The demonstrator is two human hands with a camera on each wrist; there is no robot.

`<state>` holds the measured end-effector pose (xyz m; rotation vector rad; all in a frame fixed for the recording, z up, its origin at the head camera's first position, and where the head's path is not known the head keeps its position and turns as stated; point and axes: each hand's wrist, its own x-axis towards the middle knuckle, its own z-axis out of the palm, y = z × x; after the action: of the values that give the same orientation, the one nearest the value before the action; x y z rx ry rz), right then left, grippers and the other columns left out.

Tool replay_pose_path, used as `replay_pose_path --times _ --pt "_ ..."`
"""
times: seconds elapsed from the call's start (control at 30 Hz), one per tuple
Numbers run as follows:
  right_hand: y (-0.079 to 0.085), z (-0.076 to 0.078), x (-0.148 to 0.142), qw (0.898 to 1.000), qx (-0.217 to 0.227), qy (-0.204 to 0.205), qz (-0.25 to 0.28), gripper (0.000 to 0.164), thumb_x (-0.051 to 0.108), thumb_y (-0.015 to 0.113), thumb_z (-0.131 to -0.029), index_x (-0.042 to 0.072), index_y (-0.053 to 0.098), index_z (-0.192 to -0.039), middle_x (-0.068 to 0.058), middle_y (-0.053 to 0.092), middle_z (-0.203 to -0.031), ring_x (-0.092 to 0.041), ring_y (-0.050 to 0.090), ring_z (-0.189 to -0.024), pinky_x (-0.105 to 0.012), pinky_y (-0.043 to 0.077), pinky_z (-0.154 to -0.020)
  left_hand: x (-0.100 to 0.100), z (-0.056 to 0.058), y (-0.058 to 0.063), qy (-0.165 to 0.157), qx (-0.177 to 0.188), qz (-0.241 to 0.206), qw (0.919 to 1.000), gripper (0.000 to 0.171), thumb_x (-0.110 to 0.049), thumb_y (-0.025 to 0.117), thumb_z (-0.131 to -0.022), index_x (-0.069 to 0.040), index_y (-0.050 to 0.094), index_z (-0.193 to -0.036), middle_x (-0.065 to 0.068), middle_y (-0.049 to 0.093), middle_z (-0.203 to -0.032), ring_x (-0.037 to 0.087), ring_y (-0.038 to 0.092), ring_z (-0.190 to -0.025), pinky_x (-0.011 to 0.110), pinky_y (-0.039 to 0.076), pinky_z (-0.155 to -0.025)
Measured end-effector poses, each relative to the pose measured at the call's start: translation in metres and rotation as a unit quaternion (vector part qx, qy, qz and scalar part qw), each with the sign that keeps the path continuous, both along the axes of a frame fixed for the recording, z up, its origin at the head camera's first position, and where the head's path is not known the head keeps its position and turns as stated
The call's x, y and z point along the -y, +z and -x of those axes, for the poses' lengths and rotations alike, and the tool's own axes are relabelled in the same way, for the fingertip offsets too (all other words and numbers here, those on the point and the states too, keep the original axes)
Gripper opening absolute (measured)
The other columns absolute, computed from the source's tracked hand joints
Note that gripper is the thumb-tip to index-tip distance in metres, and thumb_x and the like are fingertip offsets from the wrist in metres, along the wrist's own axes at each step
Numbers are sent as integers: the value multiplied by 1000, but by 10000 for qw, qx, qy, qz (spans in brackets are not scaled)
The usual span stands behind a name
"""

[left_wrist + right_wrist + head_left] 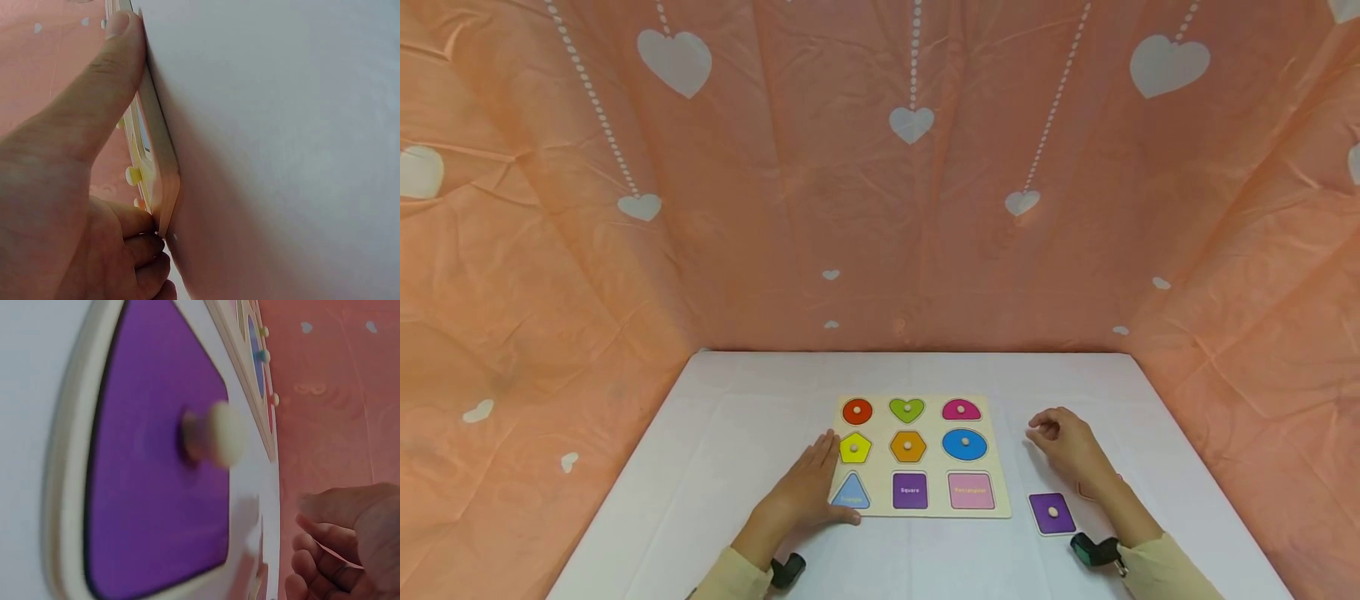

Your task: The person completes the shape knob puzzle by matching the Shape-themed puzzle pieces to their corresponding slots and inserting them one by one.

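Observation:
A wooden shape puzzle board lies on the table. My left hand rests against its near left corner, fingers along the left edge and thumb along the front edge. Round-knobbed pieces fill the upper two rows; the bottom recesses show a blue triangle, a purple square and a pink rectangle. Right of the board lies a purple square piece, its pale knob large in the right wrist view. Beyond it, my right hand hovers with loosely curled fingers and nothing visible in them.
A thin edge of another piece shows beneath the right wrist, mostly hidden by it. White cloth covers the table. Orange fabric with pale hearts hangs behind and on both sides.

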<state>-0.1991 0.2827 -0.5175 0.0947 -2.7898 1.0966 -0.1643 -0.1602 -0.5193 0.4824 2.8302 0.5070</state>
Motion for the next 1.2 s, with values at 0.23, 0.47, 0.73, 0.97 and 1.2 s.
replay_pose_path --times 0.23,0.47,0.73,0.97,1.2 --pt "1 1 -15 9996 -147 -55 -226 13 5 80 -94 -2 73 -101 -7 63 -89 -18 58 -82 -25 48 -66 1 1 -2 10 3 6 10000 132 -58 94 -74 5 25 -167 23 22 -176 38 22 -164 53 22 -133" --pt "1 1 -26 9996 16 -195 -184 17 8 79 -95 -4 71 -104 -10 64 -92 -20 58 -82 -23 48 -62 1 2 -4 -10 8 -31 10000 132 -56 95 -74 6 25 -167 23 22 -176 38 22 -163 53 23 -133" --pt "-3 -2 -35 9989 62 -403 -223 20 10 78 -95 -6 72 -106 -16 63 -98 -26 61 -88 -28 51 -69 1 3 -4 -2 24 -28 10000 132 -57 95 -73 6 26 -167 23 22 -176 38 22 -163 54 23 -133" --pt "-5 -3 -43 9984 46 -428 -363 19 9 78 -95 -6 73 -105 -16 64 -98 -28 62 -91 -32 52 -75 1 2 -6 1 -3 -20 10000 132 -58 94 -73 5 26 -167 23 23 -176 38 23 -163 53 23 -133" --pt "-4 -5 -45 9982 225 -408 -383 21 10 78 -96 -7 72 -105 -15 62 -95 -26 60 -88 -32 50 -72 1 3 -7 17 -20 -1 10000 132 -58 94 -73 5 26 -167 23 23 -176 38 23 -163 53 23 -133"
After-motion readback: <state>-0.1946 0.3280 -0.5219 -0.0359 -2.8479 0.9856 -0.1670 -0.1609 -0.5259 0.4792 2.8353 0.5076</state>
